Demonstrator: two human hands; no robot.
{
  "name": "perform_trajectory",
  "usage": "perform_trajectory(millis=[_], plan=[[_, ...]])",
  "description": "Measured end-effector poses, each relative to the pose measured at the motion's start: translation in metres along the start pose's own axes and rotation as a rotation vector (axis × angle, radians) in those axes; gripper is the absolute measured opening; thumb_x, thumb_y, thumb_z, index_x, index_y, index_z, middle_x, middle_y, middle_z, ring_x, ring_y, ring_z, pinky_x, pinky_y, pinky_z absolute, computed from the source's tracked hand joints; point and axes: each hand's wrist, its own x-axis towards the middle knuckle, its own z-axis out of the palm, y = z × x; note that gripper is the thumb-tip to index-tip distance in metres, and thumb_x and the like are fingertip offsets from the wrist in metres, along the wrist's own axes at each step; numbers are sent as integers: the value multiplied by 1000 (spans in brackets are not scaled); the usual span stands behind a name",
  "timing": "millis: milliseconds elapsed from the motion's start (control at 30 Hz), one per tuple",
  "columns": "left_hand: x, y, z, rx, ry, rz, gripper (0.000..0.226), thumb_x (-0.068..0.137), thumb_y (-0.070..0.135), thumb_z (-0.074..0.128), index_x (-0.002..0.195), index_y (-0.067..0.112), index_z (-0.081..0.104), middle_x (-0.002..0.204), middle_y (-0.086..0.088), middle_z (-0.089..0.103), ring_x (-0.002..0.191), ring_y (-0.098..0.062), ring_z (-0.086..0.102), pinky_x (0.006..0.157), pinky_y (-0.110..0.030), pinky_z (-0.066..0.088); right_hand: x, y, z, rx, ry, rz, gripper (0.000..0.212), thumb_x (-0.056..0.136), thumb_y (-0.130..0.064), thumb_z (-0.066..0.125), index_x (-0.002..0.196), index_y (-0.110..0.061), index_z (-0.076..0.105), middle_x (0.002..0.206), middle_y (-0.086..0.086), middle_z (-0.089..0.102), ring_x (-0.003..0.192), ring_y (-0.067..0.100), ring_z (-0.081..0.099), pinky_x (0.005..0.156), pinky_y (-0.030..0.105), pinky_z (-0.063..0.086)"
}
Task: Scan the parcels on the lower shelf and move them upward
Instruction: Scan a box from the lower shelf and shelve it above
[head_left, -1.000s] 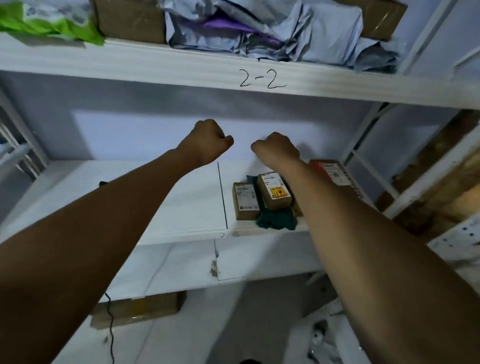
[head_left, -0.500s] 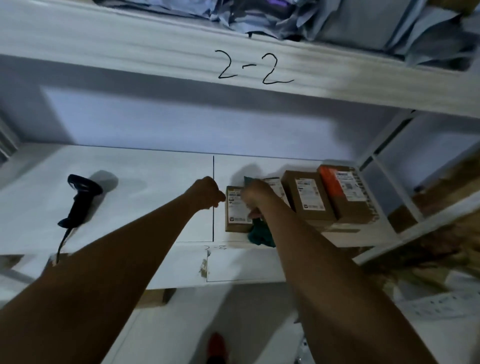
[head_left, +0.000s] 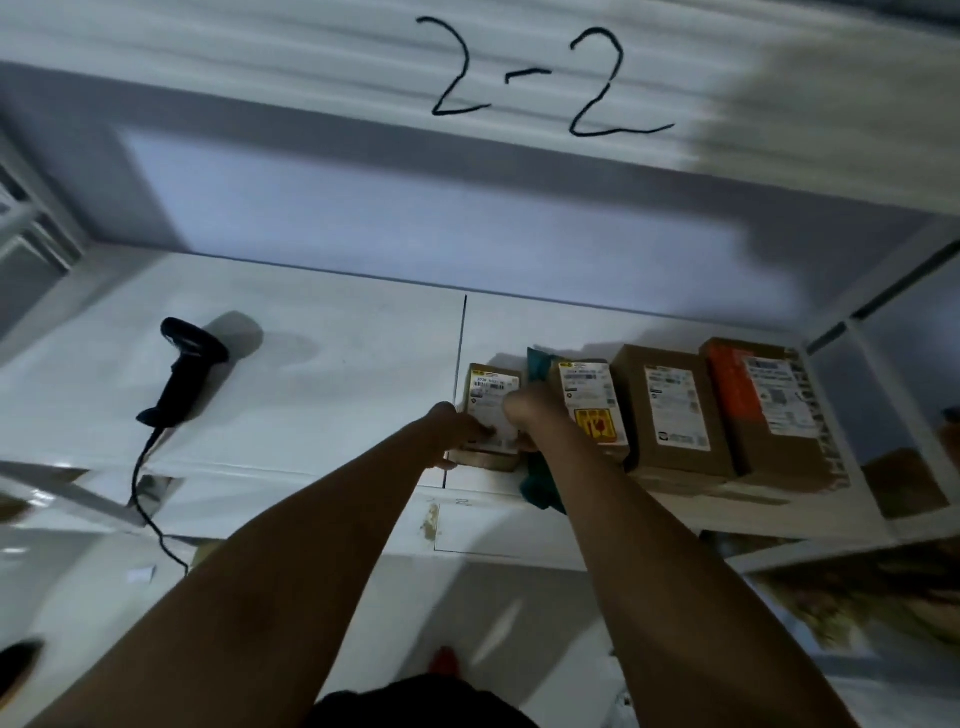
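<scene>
Evidently the pick-up step is in hand: the small parcel (head_left: 493, 387), leftmost in a row of four on the lower shelf (head_left: 337, 395), is being taken at its near end by both hands. The grip of the left hand (head_left: 460, 434) is pinched on the near left corner, with fingers laid over the label. The grip of the right hand (head_left: 527, 415) is curled round the right edge.

The scanner (head_left: 189, 371) is seen lying well apart to the left, so the scan is judged not yet made. Next, the parcel would need to be lifted, one hand freed for the scanner, the barcode presented to it, and the parcel then raised to the upper shelf (head_left: 311, 47).

"2-2" (head_left: 550, 78) is handwritten in black on that shelf's front edge. White barcode labels are carried by all four parcels, but the print is too blurred to be read. A yellow sticker (head_left: 597, 426) with red symbols is seen on the second parcel (head_left: 587, 379), and orange tape (head_left: 732, 395) on the fourth parcel (head_left: 779, 457).
</scene>
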Motion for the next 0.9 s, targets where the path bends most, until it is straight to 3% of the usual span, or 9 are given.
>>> perform_trajectory(millis=[100, 167, 267, 367, 467, 600, 700, 767, 900], plan=[[-2, -5, -23, -123, -25, 51, 41, 85, 13, 82, 119, -2, 66, 99, -12, 73, 92, -26, 69, 78, -44, 60, 7, -7, 5, 128, -35, 8, 21, 102, -17, 47, 90, -7, 62, 80, 8, 61, 67, 19, 58, 60, 27, 48], [-11, -2, -43, -262, -15, 114, 30, 87, 11, 81, 109, -4, 69, 91, -12, 72, 85, -25, 69, 81, -45, 59, 10, -16, 12, 280, -45, -5, 21, 101, -20, 50, 94, -8, 65, 81, 9, 66, 65, 20, 61, 57, 28, 50], [-27, -1, -77, -430, 61, 239, 32, 87, 10, 80, 111, -8, 70, 93, -14, 73, 85, -27, 69, 84, -45, 57, 12, -35, 29, 472, -83, -61, 30, 96, -38, 59, 104, -11, 68, 95, 8, 68, 82, 23, 64, 69, 34, 57], [-39, -15, -120, -540, 151, 341, 27, 90, 6, 75, 112, -8, 69, 76, -5, 72, 79, -24, 65, 81, -40, 54, 9, -65, 59, 606, -280, -121, 47, 90, -56, 63, 113, -16, 70, 106, 8, 69, 96, 27, 64, 79, 39, 58], [-49, -33, -168, -569, 235, 397, 25, 90, 8, 74, 112, -4, 71, 71, -1, 71, 67, -16, 65, 79, -34, 54, -1, -105, 100, 744, -453, -191, 39, 93, -43, 67, 118, -13, 68, 110, 14, 71, 100, 31, 68, 86, 44, 61], [-55, -60, -239, -588, 327, 410, 24, 91, 12, 73, 111, 0, 73, 93, -12, 73, 85, -26, 66, 80, -38, 52, -22, -160, 171, 916, -411, -213, 28, 95, -24, 69, 117, -6, 68, 106, 15, 75, 92, 29, 73, 86, 40, 61], [-44, -84, -287, -337, 695, 405, 16, 91, 18, 63, 93, 8, 75, 96, -14, 75, 93, -34, 69, 77, -39, 51, -34, -190, 219, 985, -343, -141, 23, 93, -21, 71, 111, -7, 71, 98, 12, 76, 86, 27, 74, 88, 42, 61], [-44, -94, -308, -47, 944, 384, 20, 91, 12, 59, 106, 8, 73, 111, -13, 71, 106, -33, 65, 78, -31, 44, -39, -203, 241, 1000, -281, -99, 15, 92, -21, 72, 103, -11, 71, 98, 10, 76, 86, 26, 74, 85, 40, 62], [-29, -118, -340, 311, 773, 267, 54, 85, 11, 66, 137, 9, 52, 132, -16, 53, 126, -37, 50, 99, -45, 46, -42, -217, 277, 1034, -161, 4, 18, 89, -21, 73, 103, -11, 71, 100, 11, 77, 93, 30, 74, 83, 41, 62]])
